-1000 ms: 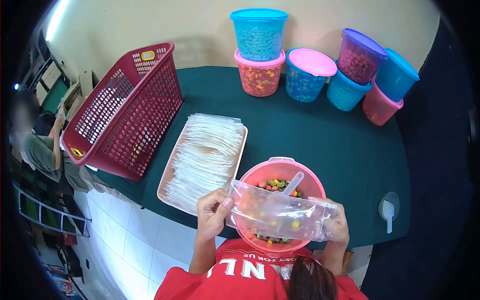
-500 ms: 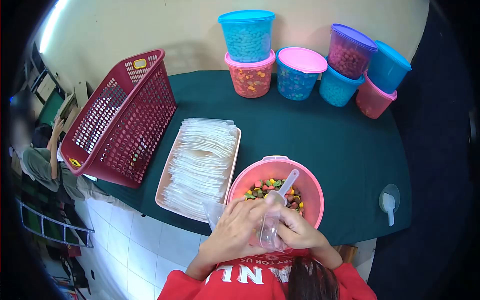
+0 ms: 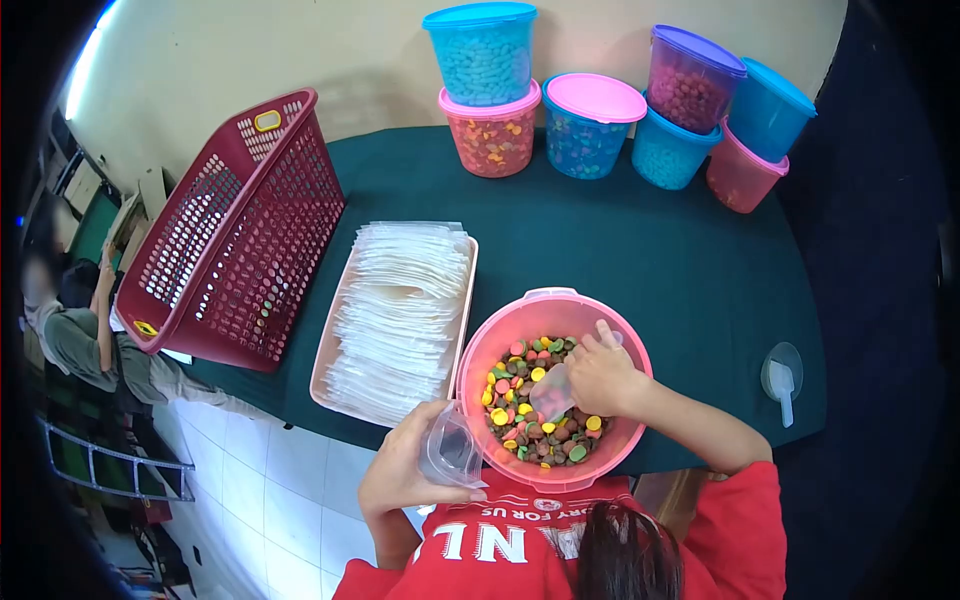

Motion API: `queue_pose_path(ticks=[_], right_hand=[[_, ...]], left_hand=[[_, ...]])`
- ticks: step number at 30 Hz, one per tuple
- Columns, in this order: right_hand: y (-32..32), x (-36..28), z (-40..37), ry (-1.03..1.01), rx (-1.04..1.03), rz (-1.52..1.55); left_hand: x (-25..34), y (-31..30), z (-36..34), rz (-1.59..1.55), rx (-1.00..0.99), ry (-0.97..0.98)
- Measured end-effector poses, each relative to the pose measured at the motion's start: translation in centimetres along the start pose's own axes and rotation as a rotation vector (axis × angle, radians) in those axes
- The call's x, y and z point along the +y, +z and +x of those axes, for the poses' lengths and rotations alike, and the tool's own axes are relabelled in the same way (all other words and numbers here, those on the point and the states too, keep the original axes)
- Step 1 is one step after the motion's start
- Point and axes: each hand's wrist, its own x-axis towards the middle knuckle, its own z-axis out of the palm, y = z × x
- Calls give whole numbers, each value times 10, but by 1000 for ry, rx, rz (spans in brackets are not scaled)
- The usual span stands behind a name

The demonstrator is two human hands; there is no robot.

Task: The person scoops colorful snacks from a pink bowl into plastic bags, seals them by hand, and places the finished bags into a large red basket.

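Note:
A pink tub point(image 3: 628, 440) holds many round candies point(image 3: 520, 400) in brown, yellow, green and pink. Inside it, my right hand point(image 3: 603, 375) grips a clear scoop point(image 3: 552, 394), whose bowl lies on the candies. My left hand point(image 3: 405, 468) holds a clear plastic bag point(image 3: 452, 450) at the tub's left rim; its mouth is spread and no candy shows in it. Left of the tub, stacked flat clear bags point(image 3: 395, 320) fill a pale pink tray point(image 3: 471, 290).
A dark red basket point(image 3: 270, 250) stands at the left. Lidded candy tubs point(image 3: 490, 135) line the back, some stacked. A small clear cup point(image 3: 782, 368) with a white scoop point(image 3: 786, 405) sits at the right. Beyond the basket another person point(image 3: 75, 335) is visible.
My hands have moved apart. The right one has brought the scoop down into the candies, while the left has shifted left and lower with the bag. The view has tilted slightly.

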Motion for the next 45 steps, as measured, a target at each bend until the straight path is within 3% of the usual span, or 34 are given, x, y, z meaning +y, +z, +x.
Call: queue_pose_path(ticks=[2, 3, 6, 8, 10, 12, 13, 15, 20, 26, 29, 33, 38, 41, 43, 45], right_hand=[[-2, 3, 1, 9, -226, 96], [-5, 5, 1, 5, -232, 99], [-18, 8, -2, 60, -114, 153], [-25, 9, -4, 77, 106, -31], [-29, 8, -1, 57, 148, -144], [-27, 4, 8, -10, 397, -188], [-25, 3, 13, -8, 395, -183], [-20, -1, 21, -218, 546, -179], [5, -9, 41, -356, 593, -198], [4, -15, 37, -38, 426, -162], [0, -9, 33, 115, 190, -119], [-16, 0, 27, 53, 3, 11], [5, -5, 21, 3, 159, -25], [-11, 0, 9, 37, 64, 44], [-25, 5, 1, -22, -124, 130], [-16, 0, 0, -23, -131, 169]], left_hand=[[-9, 3, -3, -93, -37, 4], [-11, 3, -4, -97, -37, -3], [-17, 5, -5, -139, -95, 6], [-20, 6, -5, -199, -99, -20], [-24, 6, -5, -196, -103, -21], [-25, 6, -5, -192, -107, -23], [-25, 7, -4, -191, -105, -20], [-25, 7, -2, -191, -115, -20], [-20, 9, 2, -173, -99, -63], [-25, 17, 2, -110, 32, -11], [-25, 18, 3, -111, 31, -22], [-24, 18, 5, -112, 13, -37], [-25, 18, 5, -106, -22, -45], [-23, 20, 6, -110, -20, -31], [-25, 20, 5, -120, -14, -30], [-26, 19, 5, -126, -12, -33]])
